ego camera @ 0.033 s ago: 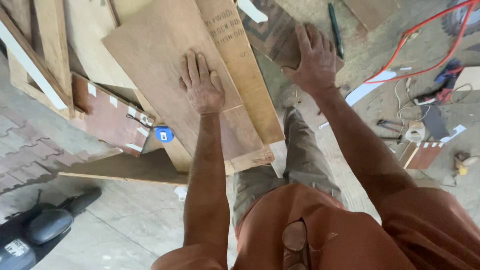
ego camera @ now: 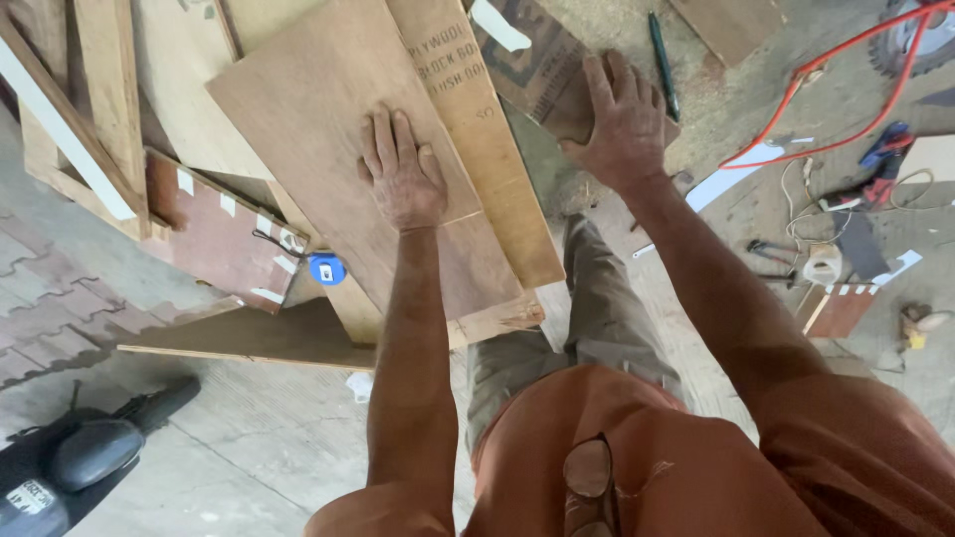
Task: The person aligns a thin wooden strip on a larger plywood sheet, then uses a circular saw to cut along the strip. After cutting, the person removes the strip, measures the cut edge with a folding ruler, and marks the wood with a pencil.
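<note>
On the floor pile: both hands pressed flat on boards.
Left hand (ego camera: 401,179) lies palm-down, fingers spread apart, on the large plywood sheet (ego camera: 328,109) atop the stacked boards. Right hand (ego camera: 622,124) rests open, fingers splayed, on a dark patterned board (ego camera: 532,65) just beside a long printed plank (ego camera: 477,129). A blue tape measure (ego camera: 326,268) sits near the sheet's lower edge.
</note>
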